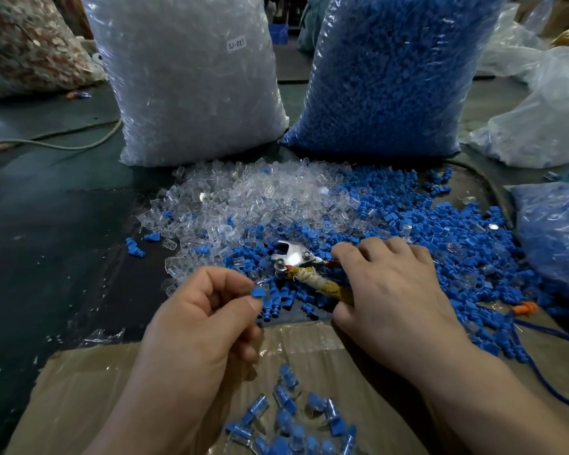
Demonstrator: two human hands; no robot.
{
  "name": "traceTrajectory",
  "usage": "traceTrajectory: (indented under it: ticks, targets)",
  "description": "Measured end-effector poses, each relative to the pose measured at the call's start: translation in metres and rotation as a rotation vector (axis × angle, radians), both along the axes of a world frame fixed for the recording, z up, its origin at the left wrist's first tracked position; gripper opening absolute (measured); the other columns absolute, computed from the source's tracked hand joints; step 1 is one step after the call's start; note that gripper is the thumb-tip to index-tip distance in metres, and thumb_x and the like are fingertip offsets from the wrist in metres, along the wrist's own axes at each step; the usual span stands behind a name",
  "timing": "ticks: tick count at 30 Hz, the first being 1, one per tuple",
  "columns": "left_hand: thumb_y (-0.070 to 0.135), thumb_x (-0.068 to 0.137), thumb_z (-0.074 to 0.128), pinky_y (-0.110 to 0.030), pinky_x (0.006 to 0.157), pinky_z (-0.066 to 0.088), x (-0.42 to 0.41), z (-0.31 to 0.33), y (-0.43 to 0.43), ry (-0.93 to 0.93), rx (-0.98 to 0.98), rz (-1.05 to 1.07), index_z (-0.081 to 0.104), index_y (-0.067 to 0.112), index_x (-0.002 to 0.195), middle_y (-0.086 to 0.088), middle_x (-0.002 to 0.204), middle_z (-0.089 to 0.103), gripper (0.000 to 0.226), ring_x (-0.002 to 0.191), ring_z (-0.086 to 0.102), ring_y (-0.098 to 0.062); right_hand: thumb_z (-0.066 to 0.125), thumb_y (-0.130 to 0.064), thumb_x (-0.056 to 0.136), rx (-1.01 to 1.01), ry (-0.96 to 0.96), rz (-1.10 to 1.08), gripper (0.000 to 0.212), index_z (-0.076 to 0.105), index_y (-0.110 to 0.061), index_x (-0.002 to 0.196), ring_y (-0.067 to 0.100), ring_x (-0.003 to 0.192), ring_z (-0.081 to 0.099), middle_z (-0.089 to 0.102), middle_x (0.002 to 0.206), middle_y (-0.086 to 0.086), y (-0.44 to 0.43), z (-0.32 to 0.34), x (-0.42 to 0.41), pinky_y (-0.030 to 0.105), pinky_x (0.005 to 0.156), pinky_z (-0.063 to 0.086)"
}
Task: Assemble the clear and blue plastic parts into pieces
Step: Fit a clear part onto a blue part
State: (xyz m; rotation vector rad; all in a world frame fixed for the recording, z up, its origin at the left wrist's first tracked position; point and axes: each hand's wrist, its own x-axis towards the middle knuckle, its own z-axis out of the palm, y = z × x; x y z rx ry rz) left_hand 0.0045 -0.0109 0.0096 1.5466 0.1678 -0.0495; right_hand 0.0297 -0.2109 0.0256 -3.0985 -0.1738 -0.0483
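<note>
My left hand [204,320] pinches a small blue plastic part [258,293] between thumb and forefinger, just above the table. My right hand [388,290] grips the cloth-wrapped handles of metal pliers [293,257], whose jaws lie on the loose parts. A heap of clear plastic parts [253,195] spreads ahead on the left, and a heap of blue plastic parts [418,224] lies to the right of it. Several joined clear-and-blue pieces [293,418] lie on the cardboard [96,382] close to me.
A tall bag of clear parts [191,77] and a tall bag of blue parts [388,73] stand behind the heaps. Another blue-filled bag [555,231] lies at the right edge. A cord [63,142] runs across the dark table [46,241] at left. Crumpled plastic bags [539,119] sit far right.
</note>
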Motion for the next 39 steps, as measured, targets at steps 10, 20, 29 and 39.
traceTrajectory:
  ticks: [10,20,29,39]
  targets:
    - [-0.002,0.089,0.062,-0.023,0.043,0.047,0.001,0.002,0.005,-0.101,-0.02,0.031,0.07,0.026,0.081,-0.003,0.06,0.063,0.03,0.048,0.056,-0.014,0.04,-0.048,0.075,0.321,-0.091,0.202,0.056,0.043,-0.032,0.129,0.006,0.098,0.044,0.051,0.107,-0.018,-0.007,0.015,-0.024,0.022,0.081,0.035]
    - [-0.006,0.088,0.06,-0.023,0.045,0.05,0.003,0.0,0.013,-0.23,0.051,-0.04,0.07,0.028,0.082,-0.002,0.067,0.064,0.035,0.056,0.059,-0.012,0.037,-0.053,0.076,0.272,0.003,0.29,0.061,0.034,-0.039,0.136,0.001,0.114,0.039,0.044,0.125,-0.022,-0.013,0.014,-0.025,0.014,0.09,0.026]
    - [0.014,0.074,0.066,-0.024,0.046,0.05,0.003,0.0,0.009,-0.231,-0.006,-0.092,0.069,0.027,0.079,-0.006,0.064,0.064,0.015,0.052,0.058,-0.017,0.031,-0.07,0.075,0.182,0.003,0.313,0.065,0.038,-0.045,0.135,0.0,0.101,0.045,0.05,0.111,-0.027,-0.009,0.014,-0.022,0.017,0.087,0.035]
    - [0.013,0.08,0.07,-0.027,0.049,0.052,0.004,-0.003,0.013,-0.271,0.099,-0.043,0.069,0.032,0.085,-0.005,0.068,0.067,0.019,0.053,0.062,-0.017,0.033,-0.073,0.071,0.236,0.017,0.286,0.06,0.049,-0.048,0.123,-0.004,0.094,0.048,0.054,0.102,-0.032,-0.008,0.017,-0.018,0.01,0.078,0.03]
